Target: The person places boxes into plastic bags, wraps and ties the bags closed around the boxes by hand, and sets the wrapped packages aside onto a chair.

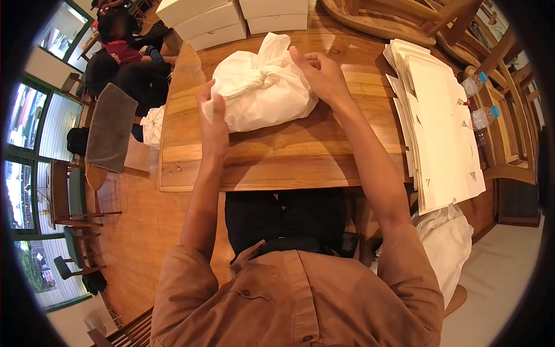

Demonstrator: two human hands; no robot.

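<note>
A white plastic bag (257, 95), tied in a knot on top, sits on the wooden table in front of me. It bulges around something inside that I cannot make out. My left hand (215, 118) grips its left side, thumb and fingers against the plastic. At the upper right of the bag, my right hand (326, 78) holds its side, with the thumb near the knot and the fingers curled; part of that contact is hidden.
White boxes (211, 26) are stacked at the table's (277, 165) far edge. Flat white cardboard sheets (436, 115) lie piled on the right, beside plastic bottles (484, 117) and wooden chairs. Another white bag (153, 126) is at the left. A seated person (130, 63) is farther back.
</note>
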